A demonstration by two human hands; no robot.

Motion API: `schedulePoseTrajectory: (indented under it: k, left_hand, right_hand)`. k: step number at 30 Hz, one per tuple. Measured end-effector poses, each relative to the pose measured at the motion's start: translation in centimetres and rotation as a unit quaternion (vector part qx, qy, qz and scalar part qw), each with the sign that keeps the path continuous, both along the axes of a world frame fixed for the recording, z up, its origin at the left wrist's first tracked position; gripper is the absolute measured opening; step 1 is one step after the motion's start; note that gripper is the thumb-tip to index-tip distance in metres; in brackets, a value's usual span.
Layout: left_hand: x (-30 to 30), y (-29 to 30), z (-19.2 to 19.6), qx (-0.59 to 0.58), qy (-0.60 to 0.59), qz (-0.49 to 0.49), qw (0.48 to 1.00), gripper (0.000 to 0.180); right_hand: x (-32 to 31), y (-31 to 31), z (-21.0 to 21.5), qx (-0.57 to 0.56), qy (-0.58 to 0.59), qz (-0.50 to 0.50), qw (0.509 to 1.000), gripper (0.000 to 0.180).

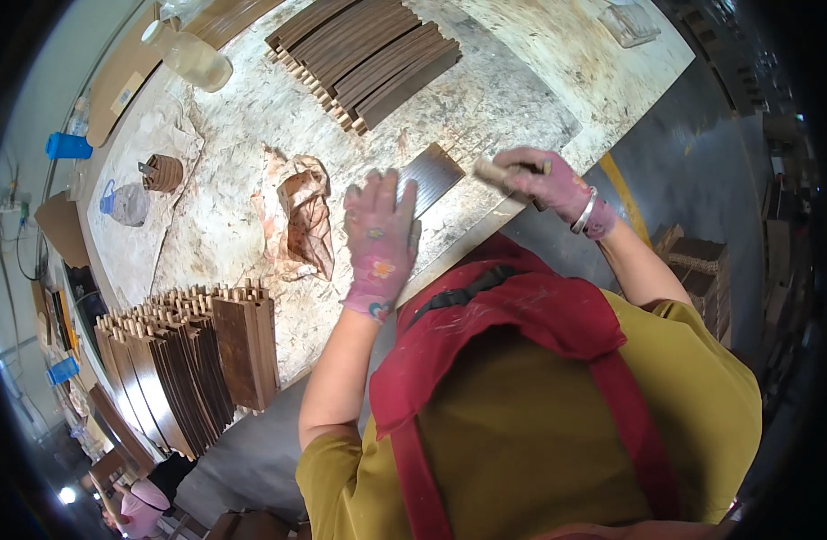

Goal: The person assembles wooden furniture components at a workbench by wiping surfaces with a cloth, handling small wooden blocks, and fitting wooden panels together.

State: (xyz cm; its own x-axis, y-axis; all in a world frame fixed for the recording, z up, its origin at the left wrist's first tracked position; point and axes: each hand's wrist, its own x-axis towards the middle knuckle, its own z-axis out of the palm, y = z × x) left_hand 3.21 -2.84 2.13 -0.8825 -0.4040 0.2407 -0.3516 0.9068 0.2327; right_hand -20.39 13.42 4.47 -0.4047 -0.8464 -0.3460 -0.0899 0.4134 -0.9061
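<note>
A dark brown wooden board [434,178] lies on the worktable [220,225] near its front edge. My left hand [377,238], in a pink flowered glove, rests flat over the board's left end with its fingers stretched out. My right hand [550,184], gloved alike and with a silver bracelet at the wrist, is closed round a light tan block [494,173], just past the board's right end. The fingers cover part of the block. A crumpled, stained cloth [301,216] lies left of my left hand.
Several curved dark wooden slats with pale dowels [368,58] lie at the back. More doweled slats [175,360] stand at the left front. A jar of yellowish liquid [193,58], a ball of twine [164,173] and a blue cup [69,146] are farther left. Another person [139,508] is at lower left.
</note>
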Motion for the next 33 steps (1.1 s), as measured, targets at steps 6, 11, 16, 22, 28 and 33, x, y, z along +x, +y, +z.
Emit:
schedulePoseTrajectory:
  k: [6, 11, 16, 22, 28, 33]
  left_hand:
    - [-3.2, 3.7, -5.0, 0.0, 0.143, -0.064, 0.988, 0.05]
    - [-2.9, 5.0, -5.3, 0.462, 0.212, -0.023, 0.861, 0.039]
    - [-2.4, 6.6, -9.2, 0.599, 0.192, -0.018, 0.777, 0.046]
    - [-2.4, 4.8, -5.5, 0.143, 0.075, -0.025, 0.987, 0.046]
    - [-3.1, 5.4, -6.4, 0.166, 0.217, 0.023, 0.962, 0.052]
    - [-3.1, 3.9, -6.0, 0.213, 0.112, -0.058, 0.969, 0.048]
  right_hand:
    - [1.7, -7.1, 2.0, -0.153, 0.212, 0.208, 0.943, 0.046]
    - [7.6, -12.1, 1.4, -0.21, 0.355, 0.425, 0.806, 0.028]
    - [10.3, -14.4, 0.9, -0.197, 0.329, 0.571, 0.726, 0.028]
    - [8.7, -17.9, -2.3, -0.244, 0.44, 0.433, 0.748, 0.025]
    - [12.0, -14.7, -0.9, -0.124, 0.353, 0.36, 0.855, 0.027]
    - [7.3, -13.0, -1.6, -0.087, 0.387, 0.338, 0.853, 0.031]
